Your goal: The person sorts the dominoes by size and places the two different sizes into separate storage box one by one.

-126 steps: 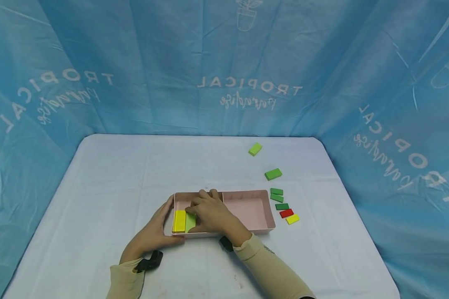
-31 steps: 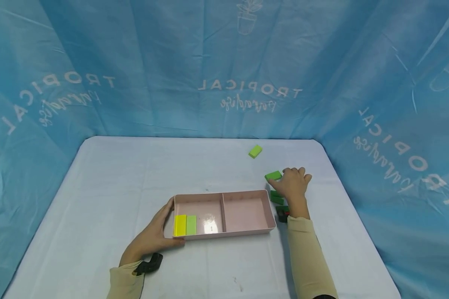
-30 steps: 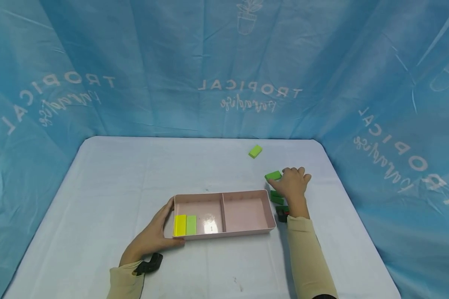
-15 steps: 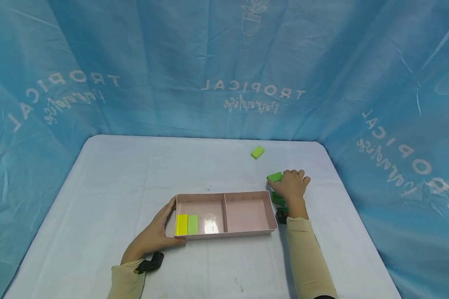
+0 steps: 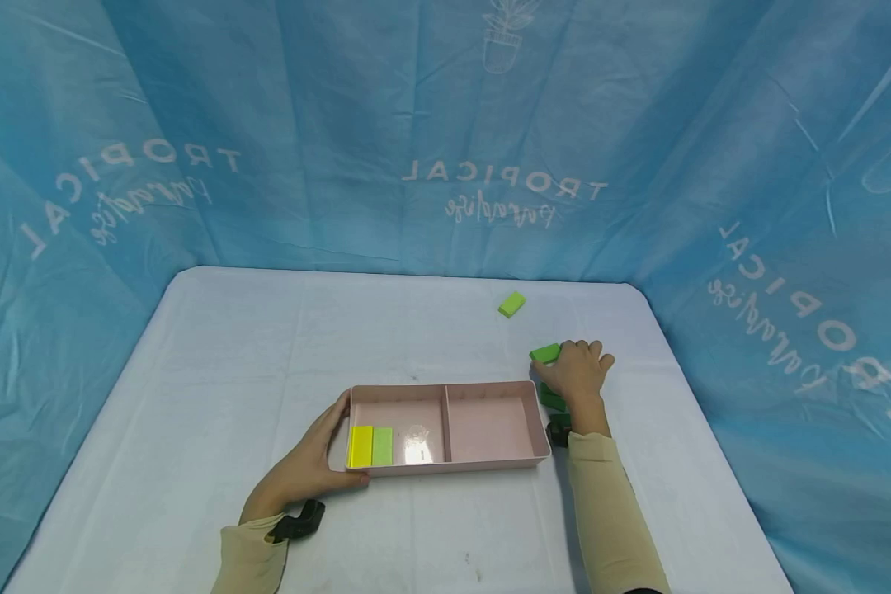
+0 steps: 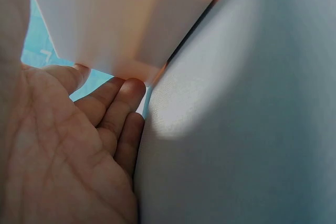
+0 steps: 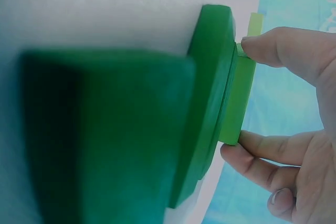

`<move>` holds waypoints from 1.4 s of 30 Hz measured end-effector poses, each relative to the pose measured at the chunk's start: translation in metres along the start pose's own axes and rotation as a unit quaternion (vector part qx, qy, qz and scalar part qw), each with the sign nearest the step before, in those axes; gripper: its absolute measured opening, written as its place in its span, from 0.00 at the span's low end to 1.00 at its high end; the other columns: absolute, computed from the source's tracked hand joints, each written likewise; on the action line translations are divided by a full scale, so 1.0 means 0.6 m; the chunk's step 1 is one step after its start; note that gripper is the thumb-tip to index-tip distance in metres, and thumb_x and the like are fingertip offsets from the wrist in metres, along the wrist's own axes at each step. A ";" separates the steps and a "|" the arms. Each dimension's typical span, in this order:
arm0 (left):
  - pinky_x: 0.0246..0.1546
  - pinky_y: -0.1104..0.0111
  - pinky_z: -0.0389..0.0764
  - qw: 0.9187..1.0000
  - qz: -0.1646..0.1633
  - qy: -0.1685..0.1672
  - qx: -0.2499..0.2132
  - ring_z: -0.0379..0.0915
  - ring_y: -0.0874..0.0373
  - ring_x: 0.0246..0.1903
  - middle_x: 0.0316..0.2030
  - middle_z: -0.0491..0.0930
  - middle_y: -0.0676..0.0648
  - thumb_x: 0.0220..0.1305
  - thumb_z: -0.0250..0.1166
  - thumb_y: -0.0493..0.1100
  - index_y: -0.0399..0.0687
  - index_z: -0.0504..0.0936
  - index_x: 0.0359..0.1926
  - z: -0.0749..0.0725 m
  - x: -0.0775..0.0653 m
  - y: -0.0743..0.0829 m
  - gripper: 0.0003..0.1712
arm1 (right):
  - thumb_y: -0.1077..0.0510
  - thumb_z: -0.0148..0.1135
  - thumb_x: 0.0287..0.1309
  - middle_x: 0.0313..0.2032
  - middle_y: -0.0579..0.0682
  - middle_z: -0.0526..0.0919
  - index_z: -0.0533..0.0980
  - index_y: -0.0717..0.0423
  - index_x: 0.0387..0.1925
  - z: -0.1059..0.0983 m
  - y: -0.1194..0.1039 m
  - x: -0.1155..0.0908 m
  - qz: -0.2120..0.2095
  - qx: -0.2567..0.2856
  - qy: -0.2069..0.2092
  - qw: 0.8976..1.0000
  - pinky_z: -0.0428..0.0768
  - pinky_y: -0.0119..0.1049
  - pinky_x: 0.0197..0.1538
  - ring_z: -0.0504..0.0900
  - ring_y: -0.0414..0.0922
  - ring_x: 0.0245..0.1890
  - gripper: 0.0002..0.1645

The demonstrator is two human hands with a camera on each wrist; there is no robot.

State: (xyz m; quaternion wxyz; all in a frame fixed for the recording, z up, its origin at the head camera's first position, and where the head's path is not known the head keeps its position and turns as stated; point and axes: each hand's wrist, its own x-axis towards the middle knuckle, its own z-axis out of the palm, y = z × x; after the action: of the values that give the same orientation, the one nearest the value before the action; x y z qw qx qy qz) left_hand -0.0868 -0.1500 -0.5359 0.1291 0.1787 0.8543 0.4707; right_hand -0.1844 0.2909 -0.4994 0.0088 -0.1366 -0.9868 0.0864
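A pink two-compartment box [image 5: 499,429] lies in front of the person. My left hand [image 5: 304,466] holds its left end, thumb along the near side and fingers at the far corner. Inside the left compartment, a yellow block [image 5: 360,446] and a light green block [image 5: 382,446] stand side by side at the near left. Beyond the box's right end, my right hand [image 5: 579,375] pinches a green block [image 5: 545,353]; the right wrist view shows the thumb at one end of this block [image 7: 237,100] and fingertips at the other.
Dark green blocks [image 5: 553,398] lie between the box's right end and my right wrist, large and close in the right wrist view. A lime block [image 5: 512,304] lies farther back on the white table [image 5: 282,330]. Blue printed sheeting [image 5: 341,206] surrounds the table.
My right hand has left the light green block in the left compartment and moved right to the green block outside. Over the last second it stays there. My left hand keeps its hold.
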 end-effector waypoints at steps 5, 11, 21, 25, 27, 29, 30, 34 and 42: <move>0.72 0.35 0.51 1.000 0.008 0.003 -0.003 0.43 0.36 0.77 0.78 0.50 0.40 0.42 0.83 0.59 0.52 0.38 0.82 0.000 0.000 -0.003 0.78 | 0.35 0.68 0.50 0.38 0.65 0.77 0.79 0.69 0.47 0.001 0.001 -0.002 -0.003 0.013 0.014 1.000 0.60 0.63 0.53 0.65 0.61 0.47 0.41; 0.71 0.35 0.51 1.000 0.010 0.002 -0.002 0.43 0.36 0.77 0.78 0.50 0.40 0.42 0.83 0.59 0.53 0.38 0.82 0.000 0.002 -0.004 0.78 | 0.32 0.71 0.48 0.46 0.64 0.80 0.78 0.65 0.57 -0.007 0.004 -0.009 -0.029 0.037 0.065 0.997 0.60 0.62 0.50 0.67 0.60 0.47 0.47; 0.72 0.35 0.50 1.000 0.001 -0.002 -0.004 0.41 0.36 0.77 0.79 0.48 0.41 0.42 0.83 0.60 0.52 0.37 0.82 0.002 0.005 -0.001 0.78 | 0.35 0.75 0.45 0.51 0.61 0.82 0.81 0.58 0.53 -0.041 0.004 -0.048 -0.078 0.071 0.121 0.987 0.57 0.62 0.47 0.68 0.59 0.48 0.40; 0.72 0.35 0.50 1.000 0.001 -0.002 -0.003 0.41 0.36 0.77 0.79 0.48 0.40 0.43 0.83 0.60 0.53 0.37 0.82 0.002 0.003 -0.003 0.78 | 0.36 0.76 0.43 0.51 0.60 0.83 0.82 0.56 0.52 -0.048 -0.003 -0.068 -0.097 0.076 0.135 0.983 0.57 0.63 0.48 0.69 0.59 0.48 0.39; 0.72 0.36 0.50 1.000 -0.002 -0.003 -0.001 0.41 0.36 0.77 0.79 0.48 0.40 0.43 0.83 0.60 0.52 0.37 0.82 0.001 0.002 -0.002 0.78 | 0.36 0.78 0.41 0.51 0.59 0.83 0.82 0.56 0.51 -0.052 -0.007 -0.077 -0.107 0.077 0.143 0.981 0.57 0.64 0.49 0.69 0.59 0.48 0.39; 0.72 0.36 0.50 1.000 -0.004 -0.003 0.002 0.41 0.36 0.77 0.79 0.48 0.40 0.43 0.82 0.60 0.52 0.37 0.82 0.001 0.002 -0.002 0.78 | 0.37 0.79 0.40 0.50 0.59 0.83 0.82 0.55 0.51 -0.054 -0.010 -0.083 -0.118 0.081 0.151 0.978 0.57 0.64 0.49 0.70 0.59 0.48 0.39; 0.72 0.36 0.50 1.000 -0.004 -0.004 0.003 0.41 0.36 0.77 0.79 0.48 0.40 0.43 0.82 0.60 0.52 0.37 0.82 0.001 0.002 -0.001 0.78 | 0.37 0.79 0.40 0.50 0.58 0.83 0.82 0.55 0.50 -0.055 -0.011 -0.086 -0.123 0.083 0.156 0.977 0.57 0.64 0.49 0.70 0.59 0.48 0.39; 0.72 0.35 0.49 1.000 -0.006 -0.002 0.001 0.41 0.35 0.77 0.79 0.49 0.39 0.42 0.83 0.59 0.53 0.37 0.82 0.002 0.002 -0.001 0.78 | 0.38 0.81 0.38 0.49 0.57 0.84 0.83 0.55 0.50 -0.058 -0.014 -0.094 -0.138 0.090 0.168 0.972 0.56 0.62 0.48 0.70 0.58 0.46 0.38; 0.72 0.35 0.48 1.000 0.002 -0.003 0.000 0.40 0.35 0.77 0.79 0.48 0.39 0.42 0.83 0.60 0.52 0.37 0.82 0.003 0.003 -0.003 0.78 | 0.38 0.82 0.36 0.46 0.56 0.85 0.84 0.54 0.48 -0.060 -0.026 -0.111 -0.171 0.086 0.185 0.964 0.56 0.59 0.44 0.70 0.56 0.43 0.39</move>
State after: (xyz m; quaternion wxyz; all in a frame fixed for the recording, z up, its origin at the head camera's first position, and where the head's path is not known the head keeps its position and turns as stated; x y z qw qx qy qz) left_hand -0.0878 -0.1487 -0.5383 0.1307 0.1815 0.8538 0.4701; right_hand -0.1231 0.2643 -0.4607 0.2172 0.0214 -0.9656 0.1412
